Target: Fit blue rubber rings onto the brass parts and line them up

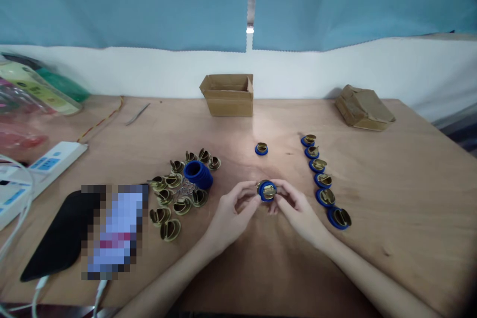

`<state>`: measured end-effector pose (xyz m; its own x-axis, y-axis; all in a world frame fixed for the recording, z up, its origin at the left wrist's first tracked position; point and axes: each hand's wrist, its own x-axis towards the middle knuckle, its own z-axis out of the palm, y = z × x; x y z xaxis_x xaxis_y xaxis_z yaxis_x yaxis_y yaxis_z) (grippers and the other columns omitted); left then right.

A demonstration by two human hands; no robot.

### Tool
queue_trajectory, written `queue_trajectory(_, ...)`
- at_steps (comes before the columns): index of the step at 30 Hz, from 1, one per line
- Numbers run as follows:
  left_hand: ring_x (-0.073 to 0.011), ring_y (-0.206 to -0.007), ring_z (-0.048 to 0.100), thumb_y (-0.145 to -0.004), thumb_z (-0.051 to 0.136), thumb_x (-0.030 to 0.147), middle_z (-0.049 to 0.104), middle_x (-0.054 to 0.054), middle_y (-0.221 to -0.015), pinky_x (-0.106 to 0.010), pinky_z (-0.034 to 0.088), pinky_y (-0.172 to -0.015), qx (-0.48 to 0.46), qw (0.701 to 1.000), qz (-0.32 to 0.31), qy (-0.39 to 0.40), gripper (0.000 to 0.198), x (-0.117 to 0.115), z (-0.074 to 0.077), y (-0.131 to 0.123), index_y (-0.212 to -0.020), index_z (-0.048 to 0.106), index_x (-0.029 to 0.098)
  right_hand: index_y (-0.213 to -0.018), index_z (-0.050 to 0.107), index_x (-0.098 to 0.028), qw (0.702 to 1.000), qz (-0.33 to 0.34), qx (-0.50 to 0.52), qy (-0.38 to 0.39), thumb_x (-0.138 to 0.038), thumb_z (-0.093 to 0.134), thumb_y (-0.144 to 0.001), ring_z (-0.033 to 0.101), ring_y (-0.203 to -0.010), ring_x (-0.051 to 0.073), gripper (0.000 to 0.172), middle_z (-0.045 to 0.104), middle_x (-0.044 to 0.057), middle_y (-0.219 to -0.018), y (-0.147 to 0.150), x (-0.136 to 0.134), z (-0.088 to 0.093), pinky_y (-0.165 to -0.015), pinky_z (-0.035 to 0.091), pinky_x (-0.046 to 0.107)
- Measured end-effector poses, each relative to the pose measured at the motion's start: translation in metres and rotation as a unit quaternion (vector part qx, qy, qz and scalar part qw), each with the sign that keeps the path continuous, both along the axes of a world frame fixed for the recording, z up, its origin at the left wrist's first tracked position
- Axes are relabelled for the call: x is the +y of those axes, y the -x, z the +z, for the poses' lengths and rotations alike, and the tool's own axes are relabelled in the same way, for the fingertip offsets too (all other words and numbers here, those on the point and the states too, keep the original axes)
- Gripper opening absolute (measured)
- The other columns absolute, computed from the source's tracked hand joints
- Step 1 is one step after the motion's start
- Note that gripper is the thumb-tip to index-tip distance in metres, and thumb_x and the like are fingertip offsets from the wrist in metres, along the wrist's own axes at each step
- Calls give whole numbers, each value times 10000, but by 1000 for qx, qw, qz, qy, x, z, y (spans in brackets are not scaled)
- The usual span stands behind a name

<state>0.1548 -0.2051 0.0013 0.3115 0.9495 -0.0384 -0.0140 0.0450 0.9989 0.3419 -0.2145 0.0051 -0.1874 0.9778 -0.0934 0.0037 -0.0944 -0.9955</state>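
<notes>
Between the fingertips of my left hand (pixel 238 208) and my right hand (pixel 296 208) is a round brass fitting with a blue ring (pixel 267 191) around it. Both hands are closed on its rim, one from each side, just over the table. Left of my hands lies a cluster of brass fittings (pixel 182 204) with no blue rings on them. A stack of blue rings (pixel 198 175) leans among these. Beyond my hands sits a single ringed fitting (pixel 261 148). On the right, several ringed fittings (pixel 324 180) form a row running away from me.
An open cardboard box (pixel 230 104) stands at the back, and a crumpled cardboard box (pixel 363 108) at the back right. To the left lie a phone (pixel 117 231), a black device (pixel 61 236), a white power strip (pixel 48 174), cables and plastic packaging (pixel 40 84).
</notes>
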Motion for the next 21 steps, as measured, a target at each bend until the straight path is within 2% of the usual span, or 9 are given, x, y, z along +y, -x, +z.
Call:
queue_trajectory(6, -217, -1058, 722, -906, 657, 278, 762, -86, -1132, -328, 590, -926, -13, 1000, 2, 15, 273, 3, -3, 1, -1160, 679, 181, -1184, 575, -199, 1000, 8, -19, 0, -271, 554, -922, 652, -668, 135, 273, 721, 48, -968, 2, -2, 4, -666, 576, 303)
queue_trajectory(12, -215, -941, 748, -890, 651, 270, 786, -89, -1048, -317, 606, -847, 20, 1000, 9, 14, 251, 7, -4, 5, -1104, 715, 156, -1151, 608, -197, 999, 29, -31, -14, -252, 566, -930, 643, -716, 145, 231, 687, 17, -836, 0, -2, 3, -687, 572, 295)
queue_trajectory(17, -192, -865, 755, -882, 646, 266, 793, -79, -1002, -287, 614, -782, 14, 1000, 7, 15, 220, 12, -7, 8, -1056, 716, 151, -1162, 618, -183, 999, 49, -12, 4, -318, 560, -968, 652, -712, 143, 243, 703, 35, -845, -2, -1, 0, -671, 562, 285)
queue_trajectory(21, -180, -809, 754, -877, 645, 262, 795, -71, -955, -287, 619, -765, 11, 1000, 4, 22, 205, 13, -4, 8, -1034, 713, 149, -1148, 643, -167, 998, 59, -30, -5, -375, 555, -981, 664, -692, 148, 281, 707, 41, -823, -6, 1, 0, -668, 569, 292)
